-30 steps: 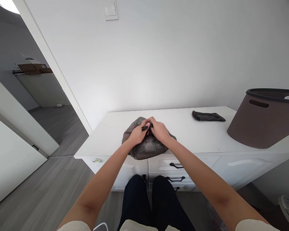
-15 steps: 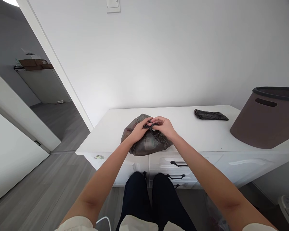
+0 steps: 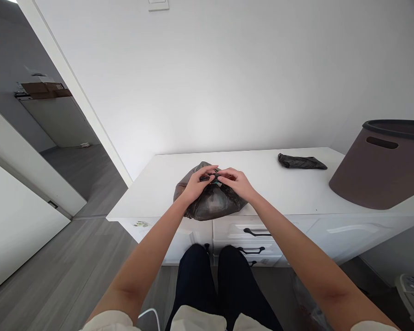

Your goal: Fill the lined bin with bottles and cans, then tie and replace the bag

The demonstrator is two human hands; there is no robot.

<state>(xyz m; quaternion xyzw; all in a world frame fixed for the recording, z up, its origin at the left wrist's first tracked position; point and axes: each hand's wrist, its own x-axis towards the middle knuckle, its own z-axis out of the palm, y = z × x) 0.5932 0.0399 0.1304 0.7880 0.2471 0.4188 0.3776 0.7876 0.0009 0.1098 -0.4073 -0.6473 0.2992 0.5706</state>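
A full, dark translucent plastic garbage bag [image 3: 214,206] rests on the white cabinet top [image 3: 262,184], close to its front edge. My left hand [image 3: 196,184] pinches the gathered plastic at the bag's top from the left. From the right, my right hand [image 3: 236,181] grips the same bunched plastic between thumb and fingers. The hands almost meet over the bag's middle. Between them a bit of the contents shows through a small gap; what it is I cannot make out.
A folded black plastic bag [image 3: 301,162] lies further back on the right. Beside it stands a brown trash bin [image 3: 376,170] with a dark rim. Black-handled drawers [image 3: 257,232] are below the top. A doorway opens at the left, with cardboard boxes [image 3: 43,89] beyond.
My left fingers have straightened somewhat over the bag's top, and both hands still hold the gathered plastic. The view has tilted slightly downward. Bag, folded bag and bin stay in place.
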